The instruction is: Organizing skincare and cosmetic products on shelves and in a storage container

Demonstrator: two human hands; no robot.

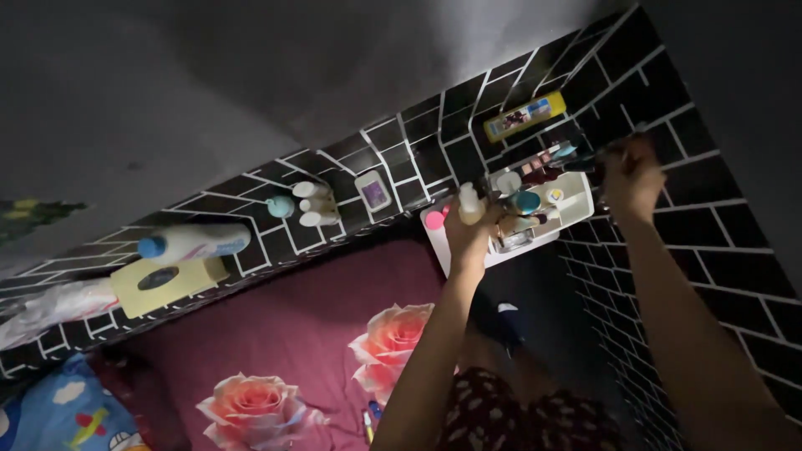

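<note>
My left hand [469, 235] reaches to the near side of a white organiser tray [578, 214] and grips a small pale bottle [469, 200] upright. My right hand [631, 179] is at the tray's far side with its fingers closed around a thin dark stick-like item [585, 159]; dim light and blur hide what it is. In the tray stand a teal-lidded jar [526, 201], a white round jar [507, 182] and several small cosmetics. A pink round lid [435, 220] sits at the tray's left end.
The tray rests on a black-tiled ledge [418, 142] that also carries a yellow tube [525, 117], a small white box [373, 190], small white bottles [314, 203], a lying white bottle [195, 242] and a yellow box [167, 281]. Below lies a maroon rose-print sheet [276, 334].
</note>
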